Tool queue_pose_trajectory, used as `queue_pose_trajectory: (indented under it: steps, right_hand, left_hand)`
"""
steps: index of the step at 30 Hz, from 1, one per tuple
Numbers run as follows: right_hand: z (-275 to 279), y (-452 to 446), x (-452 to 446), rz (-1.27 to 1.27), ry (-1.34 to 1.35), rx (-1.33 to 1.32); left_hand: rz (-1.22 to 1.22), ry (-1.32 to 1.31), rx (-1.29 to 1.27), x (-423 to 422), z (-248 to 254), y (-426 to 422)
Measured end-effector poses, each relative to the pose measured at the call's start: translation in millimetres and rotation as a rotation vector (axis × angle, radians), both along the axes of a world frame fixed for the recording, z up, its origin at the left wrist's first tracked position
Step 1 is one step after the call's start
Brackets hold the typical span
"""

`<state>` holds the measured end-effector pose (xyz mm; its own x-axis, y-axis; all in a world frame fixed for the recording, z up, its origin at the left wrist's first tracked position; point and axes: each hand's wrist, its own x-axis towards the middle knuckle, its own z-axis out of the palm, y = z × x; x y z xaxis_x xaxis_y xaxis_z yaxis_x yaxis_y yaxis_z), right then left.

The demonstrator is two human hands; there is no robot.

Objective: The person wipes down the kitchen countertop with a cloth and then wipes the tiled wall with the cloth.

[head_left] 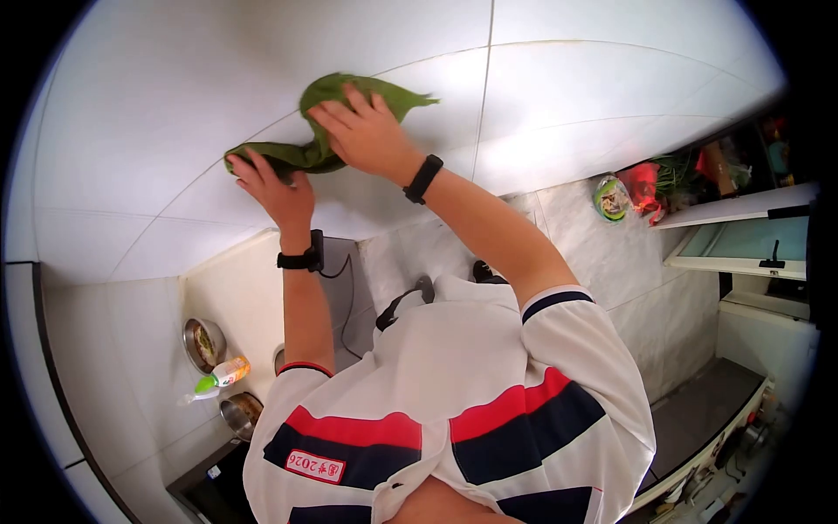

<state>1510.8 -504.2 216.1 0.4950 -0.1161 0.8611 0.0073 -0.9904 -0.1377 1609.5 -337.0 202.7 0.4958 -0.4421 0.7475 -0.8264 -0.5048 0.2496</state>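
A green cloth (327, 96) lies bunched and folded against the white tiled wall (436, 87), one loose corner pointing right. My right hand (371, 135) presses on its upper part, fingers bent and slightly spread over the fabric. Lower and to the left, my left hand (279, 196) grips the cloth's other end with curled fingers. Part of the fabric is hidden beneath both hands. A black band circles each wrist, and a dark cable hangs from the left one.
Below left, a pale counter (244, 301) carries a metal bowl (203, 343) with food, an orange-and-white bottle (229, 372) with a green cap and another metal bowl (240, 414). Across the grey tiled floor (576, 236) stand a green-rimmed container (612, 199) and a red bag (643, 188). An open cabinet door (742, 249) juts out right.
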Motion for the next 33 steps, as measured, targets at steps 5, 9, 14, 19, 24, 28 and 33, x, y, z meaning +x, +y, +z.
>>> queue_pose_trajectory:
  steps: [5,9,14,19,24,28,33]
  right_hand:
    - [6,0,13,0.149,0.001,-0.006]
    - [20,-28,-11,-0.043,-0.12,0.052]
    - [31,-93,-51,-0.292,-0.211,0.078]
    - [-9,-146,-79,-0.478,-0.352,0.186]
    - [-93,-158,-90,-0.614,-0.308,0.29]
    - [-140,-143,-94,-0.579,-0.173,0.494]
    - [-192,-90,-73,-0.524,-0.173,0.733]
  left_hand:
    - [-0.014,0.076,-0.03,7,12,15]
    - [-0.049,0.104,-0.077,-3,18,-4]
    - [-0.188,-0.054,-0.112,-15,22,-55]
    - [-0.229,-0.154,-0.015,-41,18,-109]
    - [-0.272,-0.202,0.062,-59,5,-132]
    - [-0.32,-0.227,0.066,-65,-7,-135]
    - [-0.294,-0.244,0.196,-57,-22,-111]
